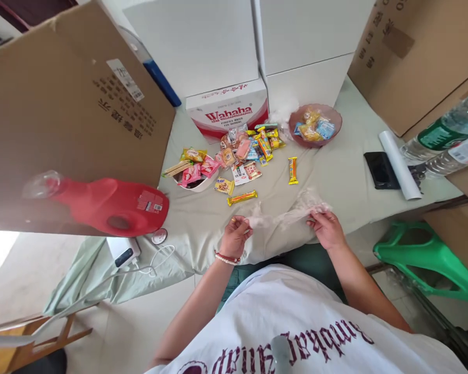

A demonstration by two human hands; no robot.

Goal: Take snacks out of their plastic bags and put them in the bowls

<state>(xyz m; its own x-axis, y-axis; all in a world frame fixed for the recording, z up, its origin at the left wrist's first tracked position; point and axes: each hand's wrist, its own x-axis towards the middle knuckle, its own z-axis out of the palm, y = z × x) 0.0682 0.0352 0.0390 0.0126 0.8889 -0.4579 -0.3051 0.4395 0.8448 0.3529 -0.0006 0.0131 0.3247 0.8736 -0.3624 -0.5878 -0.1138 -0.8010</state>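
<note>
A thin clear plastic bag is stretched between my two hands above the table's front edge. My left hand pinches one end, and a beaded bracelet circles that wrist. The other end is pinched by my right hand. Just beyond the bag lie two yellow-wrapped snack bars, one flat near my left hand and one upright in view. Farther back is a pile of wrapped snacks. A pink translucent bowl with several packets stands behind on the right; a white bowl with pink packets stands left.
A Wahaha carton stands behind the snacks. At left are a red jug, a big cardboard box and a white power bank with a cable. A phone, white roll and bottles are at right.
</note>
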